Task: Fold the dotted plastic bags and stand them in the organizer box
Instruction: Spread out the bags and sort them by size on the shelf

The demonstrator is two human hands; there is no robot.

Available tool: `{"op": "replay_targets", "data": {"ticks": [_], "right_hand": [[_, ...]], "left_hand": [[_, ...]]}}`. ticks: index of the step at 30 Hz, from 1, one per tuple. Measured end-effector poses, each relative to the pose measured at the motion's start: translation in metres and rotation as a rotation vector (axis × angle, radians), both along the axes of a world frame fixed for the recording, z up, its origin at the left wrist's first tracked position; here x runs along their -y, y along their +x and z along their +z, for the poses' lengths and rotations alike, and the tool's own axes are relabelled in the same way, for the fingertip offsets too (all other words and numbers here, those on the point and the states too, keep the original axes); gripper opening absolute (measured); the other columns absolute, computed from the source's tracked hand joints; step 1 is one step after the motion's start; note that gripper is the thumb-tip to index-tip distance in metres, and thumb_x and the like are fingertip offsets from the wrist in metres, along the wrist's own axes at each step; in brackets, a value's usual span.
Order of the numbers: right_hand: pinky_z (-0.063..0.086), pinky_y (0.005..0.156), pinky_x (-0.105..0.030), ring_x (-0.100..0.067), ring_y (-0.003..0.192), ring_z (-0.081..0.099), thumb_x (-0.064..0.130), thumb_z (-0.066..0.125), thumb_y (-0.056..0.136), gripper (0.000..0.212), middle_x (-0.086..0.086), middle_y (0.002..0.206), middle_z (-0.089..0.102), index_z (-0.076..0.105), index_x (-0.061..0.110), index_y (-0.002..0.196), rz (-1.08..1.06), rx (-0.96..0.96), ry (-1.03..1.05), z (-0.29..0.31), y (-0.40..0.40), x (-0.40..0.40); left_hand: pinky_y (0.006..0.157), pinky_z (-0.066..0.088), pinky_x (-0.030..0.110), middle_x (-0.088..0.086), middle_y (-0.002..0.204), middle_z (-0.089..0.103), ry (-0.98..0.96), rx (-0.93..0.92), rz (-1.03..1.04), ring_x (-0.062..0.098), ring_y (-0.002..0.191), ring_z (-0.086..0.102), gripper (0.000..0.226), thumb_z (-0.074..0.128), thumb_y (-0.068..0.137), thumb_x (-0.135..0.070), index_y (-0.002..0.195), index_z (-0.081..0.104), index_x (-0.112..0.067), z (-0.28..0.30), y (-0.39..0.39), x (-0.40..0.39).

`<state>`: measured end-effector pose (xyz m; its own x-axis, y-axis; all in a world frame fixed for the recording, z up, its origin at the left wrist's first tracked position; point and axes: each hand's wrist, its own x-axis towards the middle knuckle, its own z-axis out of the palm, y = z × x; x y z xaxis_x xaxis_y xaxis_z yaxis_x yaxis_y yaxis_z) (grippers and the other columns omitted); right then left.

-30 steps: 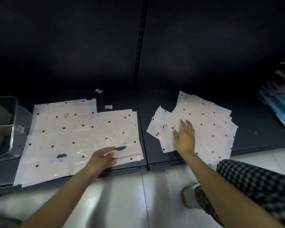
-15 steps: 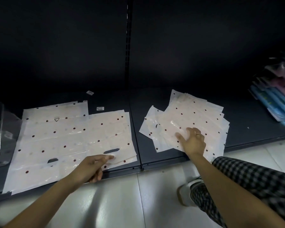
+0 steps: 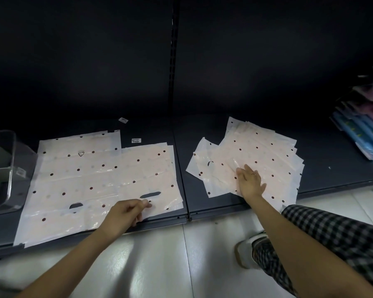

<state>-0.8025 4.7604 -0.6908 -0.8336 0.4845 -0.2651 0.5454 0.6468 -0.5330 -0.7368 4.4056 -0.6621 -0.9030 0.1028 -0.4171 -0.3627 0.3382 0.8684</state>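
Large pale dotted plastic bags (image 3: 99, 181) lie flat and overlapping on the left part of the dark shelf. My left hand (image 3: 125, 214) pinches the near edge of the top one, close to its handle cut-out. A fanned pile of smaller dotted bags (image 3: 258, 151) lies on the right part of the shelf. My right hand (image 3: 249, 181) rests flat on that pile, fingers spread, holding nothing. The clear organizer box (image 3: 2, 168) stands at the far left, partly cut off by the frame edge.
The dark shelf (image 3: 332, 168) has a front edge just beyond my hands, with white floor tiles below. Blue and pink packaged goods (image 3: 362, 130) lean at the far right. Two small labels (image 3: 136, 140) lie behind the large bags. My checked trouser knee and shoe are at lower right.
My left hand has closed into a pinch on the near edge of the large top bag. My right hand slid toward the near side of the small pile. The view shifted slightly.
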Motion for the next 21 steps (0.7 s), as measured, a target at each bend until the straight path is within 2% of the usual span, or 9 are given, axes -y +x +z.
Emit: {"op": "replay_targets", "data": {"ticks": [2, 5, 8, 10, 13, 14, 16, 18, 21], "right_hand": [[0.002, 0.117, -0.049, -0.020, 0.142, 0.024, 0.036, 0.034, 0.101, 0.041, 0.000, 0.147, 0.041, 0.052, 0.017, 0.133, -0.029, -0.196, -0.018, 0.007, 0.000, 0.009], [0.000, 0.119, -0.039, -0.019, 0.136, 0.037, 0.023, 0.040, 0.101, 0.033, -0.008, 0.135, 0.054, 0.058, 0.012, 0.126, 0.122, -0.426, -0.021, 0.021, -0.002, 0.042], [0.003, 0.118, -0.036, -0.017, 0.131, 0.043, 0.015, 0.048, 0.097, 0.028, -0.002, 0.129, 0.060, 0.063, 0.014, 0.121, 0.431, -0.482, -0.052, 0.035, -0.003, 0.090], [0.012, 0.116, -0.036, -0.017, 0.124, 0.050, 0.018, 0.054, 0.094, 0.024, 0.002, 0.122, 0.065, 0.067, 0.015, 0.114, 0.629, -0.507, -0.104, 0.040, 0.003, 0.122], [0.023, 0.111, -0.033, -0.017, 0.115, 0.057, 0.020, 0.059, 0.091, 0.022, -0.001, 0.113, 0.069, 0.071, 0.012, 0.108, 0.812, -0.498, -0.220, 0.041, 0.019, 0.161], [0.030, 0.109, -0.034, -0.018, 0.112, 0.059, 0.020, 0.060, 0.091, 0.022, -0.003, 0.112, 0.070, 0.071, 0.011, 0.107, 0.871, -0.487, -0.260, 0.039, 0.023, 0.169], [0.037, 0.102, -0.031, -0.017, 0.112, 0.059, 0.023, 0.059, 0.091, 0.024, -0.003, 0.113, 0.069, 0.070, 0.011, 0.109, 0.968, -0.426, -0.291, 0.034, 0.028, 0.179], [0.036, 0.100, -0.023, -0.015, 0.116, 0.055, 0.027, 0.061, 0.091, 0.028, -0.002, 0.119, 0.066, 0.067, 0.015, 0.116, 0.918, -0.353, -0.316, 0.032, 0.024, 0.173], [0.032, 0.103, -0.021, -0.021, 0.123, 0.049, 0.027, 0.064, 0.089, 0.044, -0.006, 0.130, 0.058, 0.056, 0.012, 0.129, 0.630, -0.377, -0.209, 0.028, 0.001, 0.131]], "left_hand": [[0.049, 0.039, 0.014, -0.003, 0.060, 0.057, 0.038, 0.006, 0.007, 0.010, 0.051, 0.047, 0.025, 0.053, 0.096, -0.024, 0.084, 0.074, -0.016, 0.001, 0.001, -0.004], [0.057, 0.045, 0.020, 0.005, 0.073, 0.064, 0.127, 0.008, 0.059, 0.016, 0.062, 0.054, 0.023, 0.051, 0.096, -0.022, 0.088, 0.072, -0.019, 0.010, -0.003, -0.012], [0.064, 0.052, 0.022, 0.009, 0.094, 0.069, 0.197, 0.034, 0.130, 0.017, 0.073, 0.063, 0.020, 0.050, 0.096, -0.030, 0.099, 0.067, -0.020, 0.022, -0.014, -0.022], [0.067, 0.055, 0.026, 0.007, 0.102, 0.069, 0.288, 0.108, 0.203, 0.021, 0.085, 0.068, 0.029, 0.050, 0.093, -0.041, 0.109, 0.062, -0.020, 0.029, -0.024, -0.025], [0.072, 0.058, 0.035, 0.008, 0.110, 0.065, 0.408, 0.257, 0.259, 0.028, 0.094, 0.069, 0.046, 0.053, 0.088, -0.052, 0.118, 0.056, -0.017, 0.035, -0.038, -0.024], [0.070, 0.059, 0.035, 0.010, 0.114, 0.063, 0.406, 0.273, 0.286, 0.030, 0.094, 0.068, 0.046, 0.057, 0.089, -0.046, 0.121, 0.054, -0.013, 0.034, -0.041, -0.023], [0.057, 0.058, 0.030, 0.017, 0.116, 0.060, 0.296, 0.230, 0.384, 0.029, 0.089, 0.064, 0.042, 0.064, 0.089, -0.016, 0.128, 0.050, -0.007, 0.029, -0.045, -0.018], [0.050, 0.051, 0.030, 0.018, 0.103, 0.059, 0.087, 0.150, 0.451, 0.026, 0.076, 0.057, 0.048, 0.062, 0.087, 0.002, 0.132, 0.049, -0.009, 0.022, -0.047, -0.006], [0.043, 0.048, 0.020, 0.012, 0.086, 0.055, 0.009, 0.029, 0.519, 0.021, 0.064, 0.054, 0.051, 0.059, 0.088, 0.005, 0.133, 0.048, -0.016, 0.017, -0.045, 0.029]]}}
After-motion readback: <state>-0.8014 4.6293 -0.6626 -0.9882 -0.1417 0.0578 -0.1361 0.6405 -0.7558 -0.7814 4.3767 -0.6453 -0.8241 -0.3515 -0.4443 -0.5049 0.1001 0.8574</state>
